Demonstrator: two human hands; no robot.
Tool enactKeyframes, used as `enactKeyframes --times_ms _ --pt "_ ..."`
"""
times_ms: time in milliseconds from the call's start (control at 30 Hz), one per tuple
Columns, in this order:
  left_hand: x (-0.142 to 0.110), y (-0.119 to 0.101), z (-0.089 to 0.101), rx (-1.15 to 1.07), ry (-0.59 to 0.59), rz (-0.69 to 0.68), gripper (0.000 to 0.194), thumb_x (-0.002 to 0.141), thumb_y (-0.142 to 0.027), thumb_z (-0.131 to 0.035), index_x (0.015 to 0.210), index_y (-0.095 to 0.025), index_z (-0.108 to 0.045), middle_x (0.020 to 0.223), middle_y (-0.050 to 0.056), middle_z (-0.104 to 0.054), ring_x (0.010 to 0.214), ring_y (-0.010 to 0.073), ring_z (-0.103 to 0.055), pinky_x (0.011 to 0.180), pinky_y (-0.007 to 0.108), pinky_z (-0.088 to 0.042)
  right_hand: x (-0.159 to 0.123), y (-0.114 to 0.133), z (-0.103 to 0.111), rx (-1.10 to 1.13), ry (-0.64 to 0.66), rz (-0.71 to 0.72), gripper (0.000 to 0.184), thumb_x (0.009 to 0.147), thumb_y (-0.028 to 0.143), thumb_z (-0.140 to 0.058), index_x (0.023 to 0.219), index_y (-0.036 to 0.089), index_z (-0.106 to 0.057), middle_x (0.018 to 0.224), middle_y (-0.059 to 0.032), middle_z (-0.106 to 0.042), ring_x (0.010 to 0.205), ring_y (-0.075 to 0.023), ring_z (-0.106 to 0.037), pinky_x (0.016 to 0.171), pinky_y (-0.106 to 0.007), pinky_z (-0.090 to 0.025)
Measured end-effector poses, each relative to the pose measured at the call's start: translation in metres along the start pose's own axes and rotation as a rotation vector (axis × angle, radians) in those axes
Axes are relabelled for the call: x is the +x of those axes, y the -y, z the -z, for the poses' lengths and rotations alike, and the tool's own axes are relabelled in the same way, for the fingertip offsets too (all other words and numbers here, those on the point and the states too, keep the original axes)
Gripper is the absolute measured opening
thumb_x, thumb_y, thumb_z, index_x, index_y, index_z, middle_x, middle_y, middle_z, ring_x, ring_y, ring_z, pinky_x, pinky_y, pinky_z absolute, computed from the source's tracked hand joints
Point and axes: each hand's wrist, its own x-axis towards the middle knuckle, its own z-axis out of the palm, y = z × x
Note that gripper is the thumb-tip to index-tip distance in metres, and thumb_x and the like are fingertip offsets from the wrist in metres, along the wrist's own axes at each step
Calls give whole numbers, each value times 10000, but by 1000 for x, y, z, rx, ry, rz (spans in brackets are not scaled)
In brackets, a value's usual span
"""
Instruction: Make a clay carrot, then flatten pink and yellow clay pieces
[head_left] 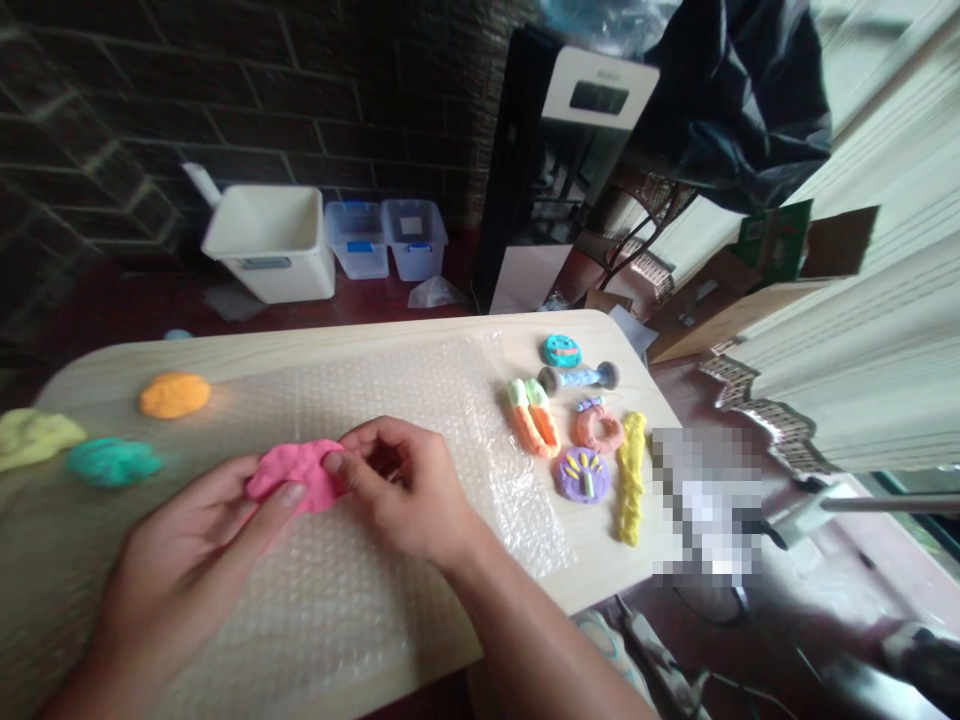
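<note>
Flanking pink clay [304, 470]: green lump [112, 462], purple disc [570, 485]

1. I have one lump of bright pink modelling clay [306, 468], pressed into a thick, flattish, irregular pad.
2. I see a matte surface with soft dents and bumps, its outline rounded and uneven.
3. I hold it over the bubble wrap [420, 395], its left side in my left grip [191, 535], its right end pinched by my right grip [411, 492].
</note>
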Motion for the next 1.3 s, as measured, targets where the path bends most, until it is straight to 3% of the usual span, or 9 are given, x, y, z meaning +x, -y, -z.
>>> enactKeyframes --times_ms 133,267,400,533,633,733,833,1000,1300 --pt "-2 -18 -2 -127 -28 33 535 727 -537 -902 1089 -175 -745 1012 77 -822 863 246 -764 857 334 -650 0 2 -5 -8 35 15 144 911 270 -756 1013 169 -763 785 8 -694 625 -98 -554 581 -219 -415" --pt "0 -11 0 -254 -23 4 477 823 -480 -864 1157 -165 -733 1137 100 -811 959 218 -766 952 317 -621 2 -1 -12 9 45 23 187 907 304 -768 1021 155 -778 737 7 -676 604 -102 -536 576 -235 -407" --pt "2 -2 7 -305 16 -50 392 882 -449 -817 1156 -180 -739 1142 92 -804 1031 216 -760 906 270 -612 5 -4 -20 53 20 15 250 886 398 -813 924 153 -776 728 -10 -681 616 -117 -558 581 -252 -418" --pt "0 -5 16 -274 11 -74 277 922 -436 -771 1042 -186 -749 915 32 -784 844 176 -743 711 218 -578 8 -4 -26 87 25 19 276 858 423 -842 851 156 -774 717 -20 -694 628 -125 -579 598 -260 -452" --pt "-3 -8 20 -248 34 -79 260 929 -433 -756 951 -174 -729 810 14 -747 751 165 -711 623 212 -535 9 -5 -29 124 41 8 295 830 428 -875 935 163 -798 793 -38 -739 673 -137 -616 636 -274 -484" --pt "-4 -7 20 -252 86 -102 268 954 -435 -721 955 -167 -710 902 46 -770 830 193 -732 700 246 -564 9 -6 -31 151 75 -18 345 788 430 -915 1000 180 -806 819 -33 -751 696 -149 -642 665 -292 -507" --pt "-5 -1 17 -223 110 -137 285 993 -442 -668 1031 -164 -714 991 76 -773 914 216 -742 783 279 -579 8 -4 -30 113 129 -46 302 790 429 -915 901 171 -803 762 -31 -739 677 -153 -640 662 -297 -504" --pt "-6 6 13 -101 87 -178 289 1016 -444 -616 1065 -173 -707 960 84 -759 875 224 -724 763 299 -573 6 0 -25 46 153 -55 320 799 436 -902 892 159 -772 770 -37 -735 666 -149 -621 654 -294 -483" --pt "-6 -1 8 -45 63 -213 304 1036 -461 -574 1035 -177 -681 976 94 -738 884 228 -690 786 315 -547 3 5 -19 -31 187 -103 292 766 381 -890 847 151 -729 724 -6 -651 635 -122 -512 579 -254 -383"
